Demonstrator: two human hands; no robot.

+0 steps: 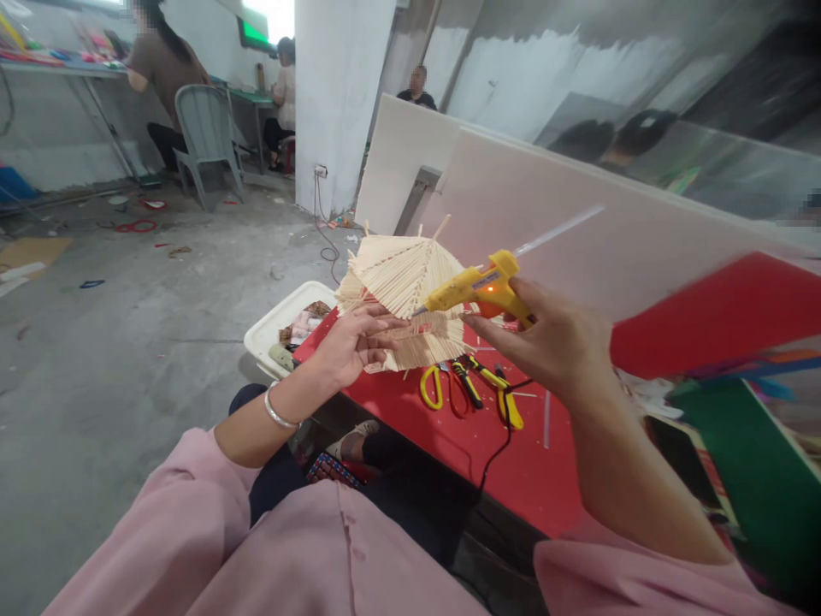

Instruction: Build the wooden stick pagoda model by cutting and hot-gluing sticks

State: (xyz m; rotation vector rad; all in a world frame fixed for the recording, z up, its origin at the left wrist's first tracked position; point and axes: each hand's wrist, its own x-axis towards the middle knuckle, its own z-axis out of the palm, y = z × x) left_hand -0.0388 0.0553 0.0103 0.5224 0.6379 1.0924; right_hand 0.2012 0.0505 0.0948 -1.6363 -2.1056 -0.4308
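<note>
Your right hand point(564, 338) has its grip wrapped around the yellow glue gun point(473, 286), nozzle near your left fingertips. Your left hand point(356, 344) touches the stick piece point(398, 267) over the red counter point(535, 475); whether that grip pinches it, I cannot tell.

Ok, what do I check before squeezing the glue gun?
1. Right hand grips the yellow glue gun: ok.
2. Clear glue stick pokes out of its back: ok.
3. Glue hot enough: cannot tell; an orange light glows.
4. Left hand well away from the nozzle: not ok, its fingertips look very close.
5. Left hand holds the stick model firmly: cannot tell.
6. Black cord clear of the tools: not ok, it crosses yellow handles.
</note>
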